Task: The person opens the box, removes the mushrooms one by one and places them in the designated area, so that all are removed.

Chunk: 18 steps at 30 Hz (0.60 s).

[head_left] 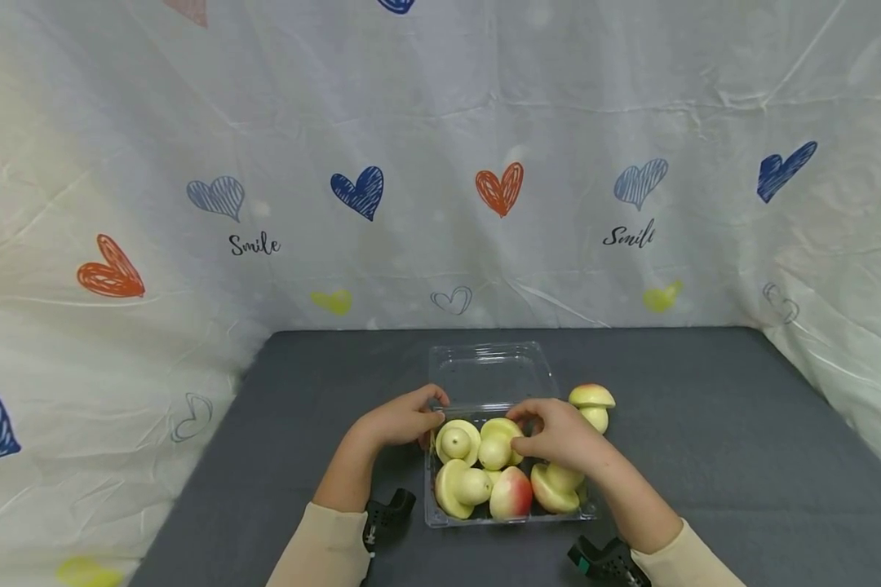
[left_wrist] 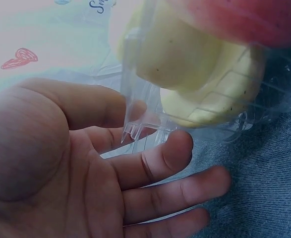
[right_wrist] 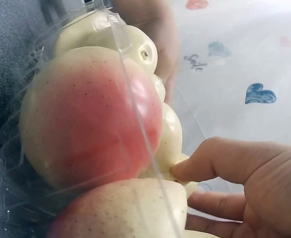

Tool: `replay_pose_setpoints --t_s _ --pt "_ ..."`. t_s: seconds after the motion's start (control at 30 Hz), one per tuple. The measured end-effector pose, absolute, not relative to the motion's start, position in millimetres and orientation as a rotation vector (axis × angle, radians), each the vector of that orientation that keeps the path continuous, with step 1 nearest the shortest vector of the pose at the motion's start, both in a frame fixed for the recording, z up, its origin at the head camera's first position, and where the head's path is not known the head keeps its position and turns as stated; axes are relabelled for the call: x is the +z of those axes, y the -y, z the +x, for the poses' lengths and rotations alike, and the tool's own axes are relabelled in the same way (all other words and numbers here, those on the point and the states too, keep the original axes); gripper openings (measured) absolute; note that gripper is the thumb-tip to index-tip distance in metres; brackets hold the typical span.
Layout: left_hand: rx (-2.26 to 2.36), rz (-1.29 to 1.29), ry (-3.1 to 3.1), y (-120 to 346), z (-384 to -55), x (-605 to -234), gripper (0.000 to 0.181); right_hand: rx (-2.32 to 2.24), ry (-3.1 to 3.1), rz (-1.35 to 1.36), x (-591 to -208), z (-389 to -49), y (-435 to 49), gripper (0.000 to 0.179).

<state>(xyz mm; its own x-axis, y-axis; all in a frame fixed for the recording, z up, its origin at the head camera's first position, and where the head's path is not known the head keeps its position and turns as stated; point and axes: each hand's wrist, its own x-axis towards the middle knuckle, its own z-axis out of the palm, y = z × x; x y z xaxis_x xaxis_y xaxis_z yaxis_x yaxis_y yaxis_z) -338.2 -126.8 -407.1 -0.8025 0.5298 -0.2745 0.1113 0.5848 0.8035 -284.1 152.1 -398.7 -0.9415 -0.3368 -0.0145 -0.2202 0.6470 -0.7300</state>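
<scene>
Two bare hands work at a clear plastic hinged container [head_left: 429, 499] on a dark grey cloth-covered table [head_left: 719, 432], its transparent lid [head_left: 490, 368] laid back toward the table's far edge. The right hand [head_left: 564, 434] reaches in from above, thumb and fingers pinching the rim of a smooth, pale yellow mushroom-shaped piece [head_left: 495, 449] in the middle of the container's far row. That piece sits directly under the fingertips, its stem facing upward and tipped toward the person; the right hand is the nearer of the two.

Across from it, the left hand [head_left: 402, 418] is at the container's far left corner, its fingers [left_wrist: 182, 193] loosely extended and gripping nothing, the thumb beside the plastic wall. Next to that corner, a pale yellow mushroom-shaped piece with its stem up [head_left: 456, 443] fills the end of the row. Along the near side lie a tilted pale yellow one with its stem to the right [head_left: 458, 489], one showing a red-blushed rounded cap [head_left: 511, 494], and another leaning on its side [head_left: 555, 491].

One red-and-yellow mushroom-shaped piece [head_left: 592, 403] stands cap up outside the container, just beyond the right hand, toward the table's right edge.
</scene>
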Motion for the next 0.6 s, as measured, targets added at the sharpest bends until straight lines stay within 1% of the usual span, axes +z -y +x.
replay_pose_setpoints --t_s 0.6 --pt "1.131 0.506 -2.325 126.7 -337.1 -405.9 0.024 -1.346 -2.631 -0.655 -394.3 -283.9 -157.9 0.039"
